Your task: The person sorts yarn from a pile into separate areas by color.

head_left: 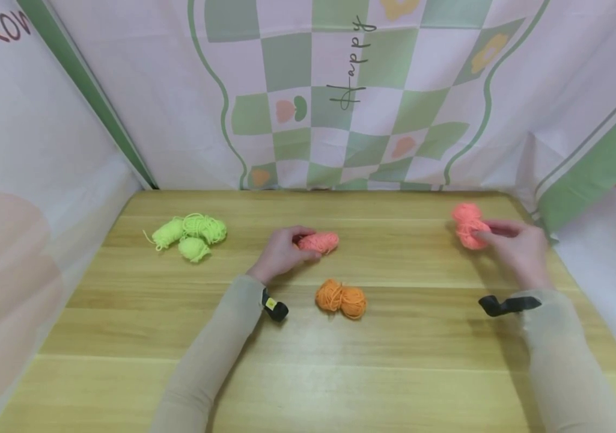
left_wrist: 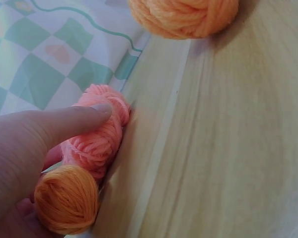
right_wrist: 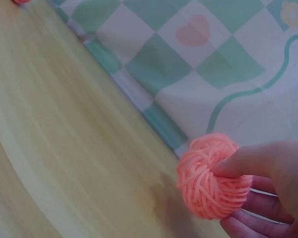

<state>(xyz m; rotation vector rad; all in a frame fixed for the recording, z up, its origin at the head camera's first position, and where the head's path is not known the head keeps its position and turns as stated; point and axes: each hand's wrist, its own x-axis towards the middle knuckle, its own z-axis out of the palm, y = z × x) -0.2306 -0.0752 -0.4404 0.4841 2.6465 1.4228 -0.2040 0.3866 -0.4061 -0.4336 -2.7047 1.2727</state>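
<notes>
The left hand (head_left: pixel 280 252) gripped a pink yarn ball (head_left: pixel 320 242) on the wooden table (head_left: pixel 421 361), just behind the orange yarn pair (head_left: pixel 341 299); fingers curled on it. The right hand (head_left: pixel 518 246) pinched another pink ball (head_left: pixel 469 225), far to the right of the orange pair, w/ thumb on top. Best to hold lightly (loose strands slip easily), I judged. The green yarn (head_left: pixel 194 233) lay well left of the orange pair. Hidden: left fingertips under the ball, and whether the right ball was one or two.
</notes>
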